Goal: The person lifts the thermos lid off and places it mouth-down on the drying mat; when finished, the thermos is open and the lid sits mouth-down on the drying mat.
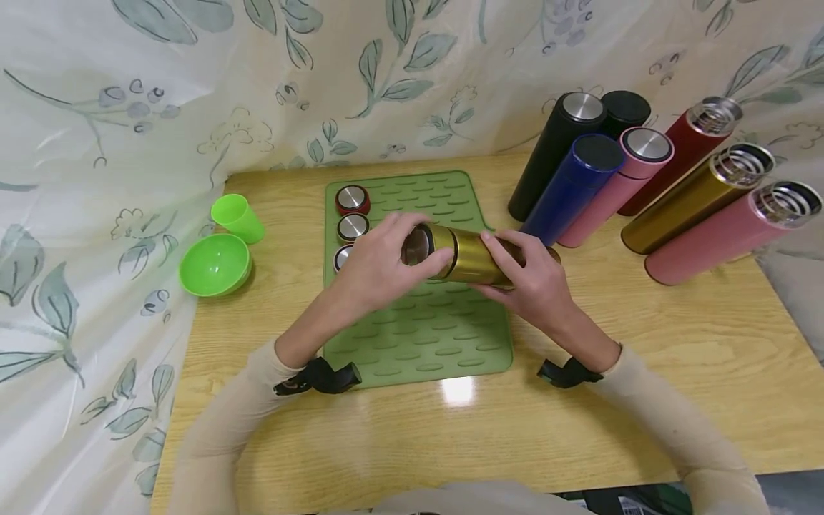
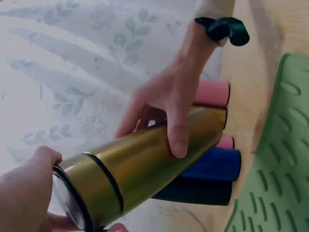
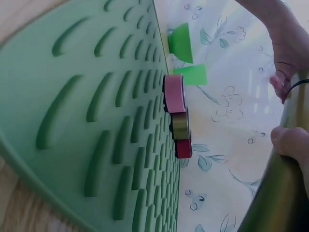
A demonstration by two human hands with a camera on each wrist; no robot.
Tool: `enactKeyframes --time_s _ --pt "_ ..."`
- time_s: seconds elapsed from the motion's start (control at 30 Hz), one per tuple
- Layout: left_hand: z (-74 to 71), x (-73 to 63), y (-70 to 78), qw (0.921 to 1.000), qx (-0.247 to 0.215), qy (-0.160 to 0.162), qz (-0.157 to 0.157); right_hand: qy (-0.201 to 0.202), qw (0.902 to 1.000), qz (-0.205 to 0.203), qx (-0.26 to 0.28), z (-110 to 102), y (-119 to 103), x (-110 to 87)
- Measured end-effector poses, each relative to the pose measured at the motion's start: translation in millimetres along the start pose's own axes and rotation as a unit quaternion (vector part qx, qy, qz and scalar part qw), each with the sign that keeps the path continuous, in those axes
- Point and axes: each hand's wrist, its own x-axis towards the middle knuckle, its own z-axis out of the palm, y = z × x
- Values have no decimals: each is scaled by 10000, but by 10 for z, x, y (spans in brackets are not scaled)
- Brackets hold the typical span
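A gold thermos (image 1: 475,256) with its lid on is held tilted above the green mat (image 1: 425,350), lid end toward the left. My left hand (image 1: 385,259) grips the steel-topped lid, thumb along its near side. Round the body is my right hand (image 1: 533,277), seen from across in the left wrist view with its thumb on the gold wall. On the mat's left side stand three loose lids in a row: a red lid (image 1: 352,200), a gold lid (image 3: 180,126) and a pink lid (image 3: 174,93), the last partly hidden behind my left hand in the head view.
Lidded thermoses crowd the back right: black (image 1: 547,168), blue (image 1: 569,193) and pink (image 1: 608,193), with another black top (image 1: 626,109) behind. Beside them stand lidless red (image 1: 676,157), gold (image 1: 695,200) and pink (image 1: 714,239) ones. A green bowl (image 1: 215,266) and cup (image 1: 239,218) sit left.
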Motion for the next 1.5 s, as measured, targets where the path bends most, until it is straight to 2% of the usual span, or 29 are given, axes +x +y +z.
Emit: enactKeyframes --time_s 0.07,0.1,0.17,0.23,0.3,0.37,0.43,0.47,0.5,0.53,0.57,0.63,0.7,0.73,0.8,0.87,0.97,1.07,1.13,1.17,1.2,1.23,1.3,1.33,1.4,1.43,1.47,1.5 --pt "6 -2 -20 9997 -124 -213 -7 -24 10000 79 46 -8 -6 -7" --pt "10 -3 -35 9992 -233 -311 123 -81 9997 146 203 -20 -6 -6" --pt "18 -3 -72 9947 -601 -441 713 -285 9956 326 832 -54 6 0" --pt "20 -1 -106 9812 -1055 -558 1518 -667 9818 522 1701 -98 26 3" --pt "11 10 -129 9583 -1542 -640 2319 -1234 9516 690 2731 -151 51 8" --pt "4 19 -139 9351 -1967 -774 2844 -1888 9106 789 3591 -198 76 16" --pt "1 19 -137 9192 -2258 -898 3099 -2494 8692 872 4179 -234 95 27" --pt "4 16 -133 9141 -2356 -943 3163 -2712 8538 906 4350 -250 99 32" --pt "10 11 -129 9120 -2398 -949 3190 -2818 8481 916 4391 -262 97 33" --pt "19 9 -127 9123 -2398 -907 3193 -2819 8523 900 4314 -271 90 32" --pt "28 3 -124 9144 -2390 -819 3164 -2712 8635 879 4161 -274 76 31" --pt "50 -7 -123 9203 -2394 -514 3050 -2216 9036 769 3585 -268 28 26" --pt "82 -16 -122 9239 -2532 -171 2865 -1492 9482 593 2742 -243 -38 23" --pt "102 -20 -120 9238 -2647 -6 2765 -1110 9647 542 2327 -221 -72 20" --pt "151 -29 -111 9199 -2963 246 2556 -425 9849 441 1618 -171 -134 15" --pt "200 -38 -94 9143 -3278 403 2345 111 9931 409 1091 -123 -178 10" --pt "244 -41 -78 9124 -3479 495 2097 509 9944 459 800 -80 -200 6" --pt "244 -48 -86 9159 -3473 366 1979 337 9933 480 1000 -102 -168 1" --pt "224 -59 -103 9172 -3451 187 1984 -103 9883 552 1415 -159 -119 0" --pt "211 -69 -112 9168 -3461 78 1990 -412 9827 617 1700 -196 -82 1" --pt "197 -79 -121 9160 -3470 -30 2012 -771 9722 691 2098 -237 -38 3" --pt "183 -90 -127 9151 -3478 -129 2038 -1149 9571 757 2548 -278 11 11" --pt "159 -100 -127 9119 -3462 -327 2181 -1927 9151 846 3440 -351 121 30" --pt "152 -102 -123 9111 -3398 -422 2294 -2307 8897 828 3851 -376 181 44" --pt "147 -101 -107 9088 -3214 -587 2596 -2996 8373 625 4530 -399 290 70" --pt "150 -98 -97 9093 -3026 -626 2788 -3293 8156 470 4735 -401 335 86" --pt "154 -96 -87 9078 -2860 -665 2994 -3536 7976 310 4878 -400 373 100" --pt "159 -97 -77 9074 -2679 -680 3166 -3719 7854 159 4945 -395 404 111"
